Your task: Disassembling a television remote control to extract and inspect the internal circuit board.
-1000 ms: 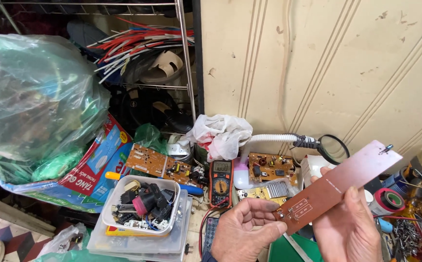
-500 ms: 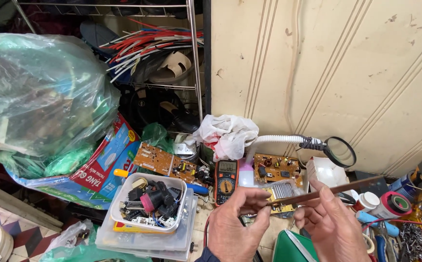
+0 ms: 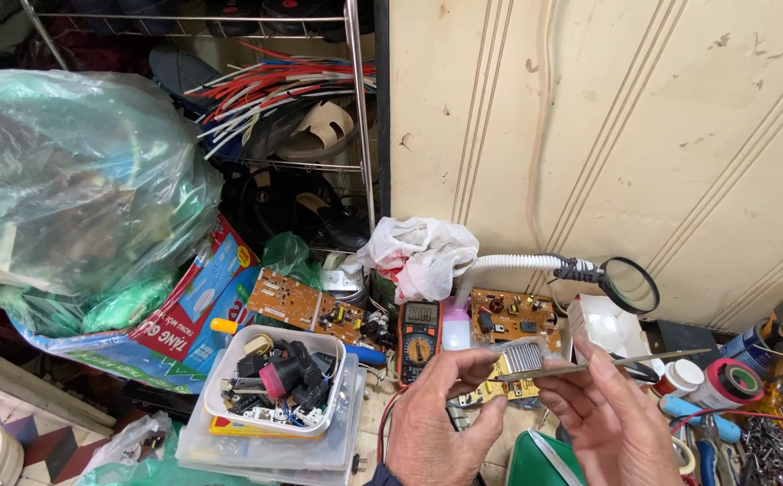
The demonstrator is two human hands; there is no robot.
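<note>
Both hands gripped a thin circuit board seen edge-on, held level just in front of the orange multimeter. The left hand pinched the board's near end between thumb and fingertips, below and right of the multimeter; the right hand closed on its middle, farther right. A silver heatsink stood on the board (close to the left thumb). Left of the multimeter sat a clear plastic tub of parts; right of it, a magnifying glass.
</note>
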